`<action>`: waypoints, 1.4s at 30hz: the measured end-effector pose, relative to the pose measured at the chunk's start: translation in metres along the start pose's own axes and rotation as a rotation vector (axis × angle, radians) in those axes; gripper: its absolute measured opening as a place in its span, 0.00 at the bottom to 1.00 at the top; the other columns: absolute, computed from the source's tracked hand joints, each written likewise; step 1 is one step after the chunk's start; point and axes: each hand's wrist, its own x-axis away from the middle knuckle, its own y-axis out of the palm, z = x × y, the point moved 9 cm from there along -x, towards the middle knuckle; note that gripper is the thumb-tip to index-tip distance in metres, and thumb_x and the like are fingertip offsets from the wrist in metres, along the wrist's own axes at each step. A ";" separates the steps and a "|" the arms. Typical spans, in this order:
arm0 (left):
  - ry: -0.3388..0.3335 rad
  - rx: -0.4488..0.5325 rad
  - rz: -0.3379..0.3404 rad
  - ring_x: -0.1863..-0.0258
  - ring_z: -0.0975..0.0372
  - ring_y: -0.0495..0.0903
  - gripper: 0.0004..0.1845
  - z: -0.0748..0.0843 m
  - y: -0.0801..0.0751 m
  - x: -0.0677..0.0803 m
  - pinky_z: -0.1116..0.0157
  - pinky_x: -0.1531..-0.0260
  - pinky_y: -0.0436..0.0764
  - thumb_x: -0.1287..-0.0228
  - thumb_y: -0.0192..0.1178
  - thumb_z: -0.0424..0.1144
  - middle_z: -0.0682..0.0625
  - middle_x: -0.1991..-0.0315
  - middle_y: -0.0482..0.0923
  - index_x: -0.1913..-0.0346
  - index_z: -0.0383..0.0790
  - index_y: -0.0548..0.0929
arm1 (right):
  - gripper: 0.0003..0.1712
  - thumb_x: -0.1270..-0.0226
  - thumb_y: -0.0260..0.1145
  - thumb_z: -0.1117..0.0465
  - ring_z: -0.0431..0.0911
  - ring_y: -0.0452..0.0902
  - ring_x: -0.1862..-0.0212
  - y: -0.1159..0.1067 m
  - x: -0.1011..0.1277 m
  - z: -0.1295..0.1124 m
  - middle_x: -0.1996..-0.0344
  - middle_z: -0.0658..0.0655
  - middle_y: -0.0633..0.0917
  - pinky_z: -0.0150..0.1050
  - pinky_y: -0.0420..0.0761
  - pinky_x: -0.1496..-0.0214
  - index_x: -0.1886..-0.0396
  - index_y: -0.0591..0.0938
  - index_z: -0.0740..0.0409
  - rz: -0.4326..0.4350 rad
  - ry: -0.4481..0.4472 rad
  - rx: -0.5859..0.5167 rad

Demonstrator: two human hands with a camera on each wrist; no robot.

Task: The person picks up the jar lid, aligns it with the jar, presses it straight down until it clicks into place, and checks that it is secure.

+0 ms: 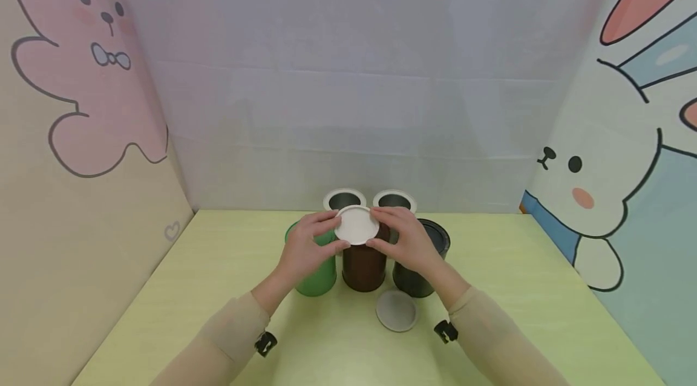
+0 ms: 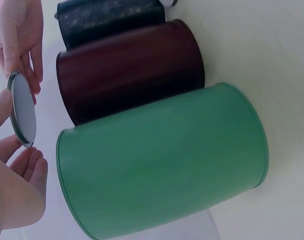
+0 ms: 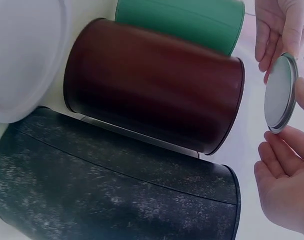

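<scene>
Both hands held a white round lid [image 1: 356,224] just above the brown can [image 1: 363,266], the left hand [image 1: 307,248] and the right hand [image 1: 405,241] each in a fingertip grip on its rim. The brown can stood on the worktop [image 1: 218,289] between a green can [image 1: 317,274] and a black can [image 1: 418,268], with a second lid [image 1: 397,310] lying flat in front

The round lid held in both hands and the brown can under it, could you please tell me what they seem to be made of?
The round lid looks like thin metal: its underside is a dull grey disc with a raised, rolled rim in the right wrist view, while its top looks matt white. The brown can is probably painted tin too: smooth satin dark-brown wall with soft highlights and a thin rolled edge, though coated cardboard cannot be ruled out.
</scene>
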 end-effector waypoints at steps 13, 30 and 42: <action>-0.151 -0.008 -0.076 0.37 0.49 0.72 0.28 -0.030 -0.001 -0.038 0.50 0.41 0.74 0.47 0.76 0.40 0.46 0.39 0.78 0.43 0.34 0.84 | 0.34 0.40 0.75 0.57 0.62 0.72 0.38 0.011 -0.038 0.023 0.40 0.66 0.79 0.57 0.70 0.36 0.37 0.78 0.68 -0.120 0.119 0.038; -0.342 0.050 -0.181 0.34 0.50 0.70 0.28 -0.082 0.010 -0.064 0.53 0.37 0.71 0.42 0.74 0.43 0.47 0.36 0.76 0.40 0.35 0.82 | 0.30 0.34 0.70 0.59 0.61 0.71 0.36 0.038 -0.067 0.051 0.39 0.67 0.78 0.53 0.69 0.33 0.37 0.77 0.70 -0.203 0.280 0.020; -0.345 0.020 -0.224 0.36 0.46 0.73 0.27 -0.100 0.022 -0.074 0.54 0.39 0.73 0.41 0.72 0.40 0.41 0.36 0.75 0.40 0.31 0.81 | 0.19 0.35 0.71 0.59 0.59 0.78 0.46 0.053 -0.076 0.063 0.49 0.64 0.84 0.52 0.73 0.40 0.49 0.83 0.65 -0.220 0.268 0.096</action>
